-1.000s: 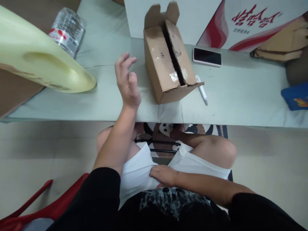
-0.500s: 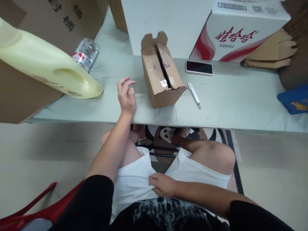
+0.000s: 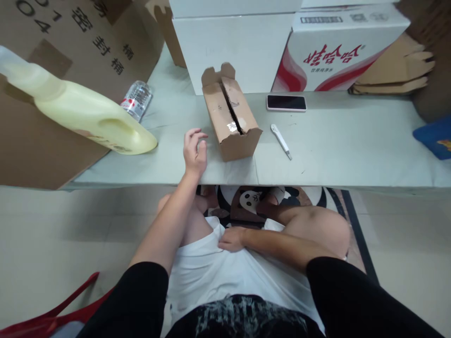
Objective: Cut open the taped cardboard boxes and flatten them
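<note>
My left hand (image 3: 195, 152) rests on its side at the table's front edge, fingers loosely curved and apart, holding nothing. Just right of it, without contact, stands a small brown cardboard box (image 3: 234, 119). Its top flaps nearly meet over a dark slit, the near edge is torn, and a scrap of shiny tape clings on top. A white utility knife (image 3: 281, 142) lies to the right of the box. On the white shorts (image 3: 204, 258) in my lap lies my right hand (image 3: 233, 238), fingers resting on the fabric and nothing visible in them.
Behind the box are a phone (image 3: 286, 103) and white cartons (image 3: 338, 56). At left, a yellow jug (image 3: 95, 115) and a clear bottle (image 3: 137, 99) stand by a large brown carton (image 3: 84, 42). Folded cardboard (image 3: 391, 72) and a blue item (image 3: 435, 138) occupy the right.
The view has shifted, so table items sit slightly differently in frame. My right hand has moved up the lap toward the table. My left hand appears a bit nearer the small box.
</note>
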`<state>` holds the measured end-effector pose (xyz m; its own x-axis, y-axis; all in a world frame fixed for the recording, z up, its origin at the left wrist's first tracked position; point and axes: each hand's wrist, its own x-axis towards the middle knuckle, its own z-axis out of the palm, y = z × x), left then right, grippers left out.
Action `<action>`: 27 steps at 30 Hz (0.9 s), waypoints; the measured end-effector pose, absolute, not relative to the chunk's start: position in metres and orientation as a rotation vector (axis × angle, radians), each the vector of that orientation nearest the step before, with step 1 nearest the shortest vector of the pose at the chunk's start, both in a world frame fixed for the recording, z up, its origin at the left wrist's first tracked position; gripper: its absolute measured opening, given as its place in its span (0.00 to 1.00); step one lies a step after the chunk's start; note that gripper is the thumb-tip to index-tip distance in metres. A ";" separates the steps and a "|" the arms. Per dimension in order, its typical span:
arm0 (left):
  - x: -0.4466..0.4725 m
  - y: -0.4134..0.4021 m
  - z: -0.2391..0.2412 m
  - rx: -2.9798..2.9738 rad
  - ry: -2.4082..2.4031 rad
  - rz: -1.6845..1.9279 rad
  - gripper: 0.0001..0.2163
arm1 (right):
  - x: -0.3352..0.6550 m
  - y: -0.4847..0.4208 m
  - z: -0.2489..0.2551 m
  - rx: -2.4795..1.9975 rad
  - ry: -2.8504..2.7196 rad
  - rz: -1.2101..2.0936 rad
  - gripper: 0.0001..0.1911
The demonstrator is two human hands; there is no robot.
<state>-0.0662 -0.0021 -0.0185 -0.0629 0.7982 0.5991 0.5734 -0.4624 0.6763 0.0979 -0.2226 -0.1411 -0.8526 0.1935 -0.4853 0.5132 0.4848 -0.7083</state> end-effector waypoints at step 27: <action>-0.043 0.077 0.057 2.471 0.910 1.355 0.21 | 0.209 -0.009 0.107 1.894 3.570 -0.669 0.13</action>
<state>-0.0425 0.0774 0.0568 0.3971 0.5909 0.7023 0.4268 -0.7963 0.4287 0.2086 -0.0085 0.1071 -0.2405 0.7690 0.5922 0.5024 0.6207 -0.6019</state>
